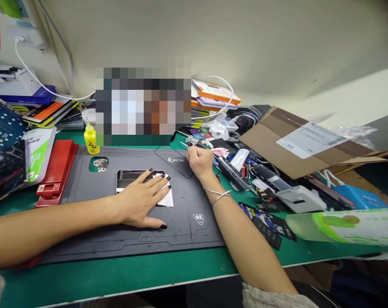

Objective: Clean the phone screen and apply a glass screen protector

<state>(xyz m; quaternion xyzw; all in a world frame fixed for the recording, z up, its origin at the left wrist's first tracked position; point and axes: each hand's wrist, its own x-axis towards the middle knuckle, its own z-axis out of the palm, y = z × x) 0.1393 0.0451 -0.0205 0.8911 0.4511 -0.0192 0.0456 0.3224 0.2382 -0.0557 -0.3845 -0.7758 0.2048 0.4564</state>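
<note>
1. Broadly, a green workbench [116, 273] fills the view, cluttered along its back and right side.
2. A dark work mat [184, 226] lies across the middle of the bench, in front of the person.
3. A cardboard box [271, 141] sits open to the right, well apart from the mat.
4. A red holder [57, 167] lies just beside the mat's left edge.
5. The left hand [142, 199] rests flat on the mat, fingers spread and pinching nothing.
6. An opened phone [126, 177] lies on the mat, its right end under those fingers.
7. The right hand [200, 161] is curled at the mat's upper right edge, with bangles on the wrist.
8. A white wipe [167, 199] lies under the left fingertips, touching the phone.
9. A yellow bottle [91, 141] stands upright at the mat's upper left corner.
10. A thin metal tool [191, 140] is pinched in the right fingers, pointing away to the left.
</note>
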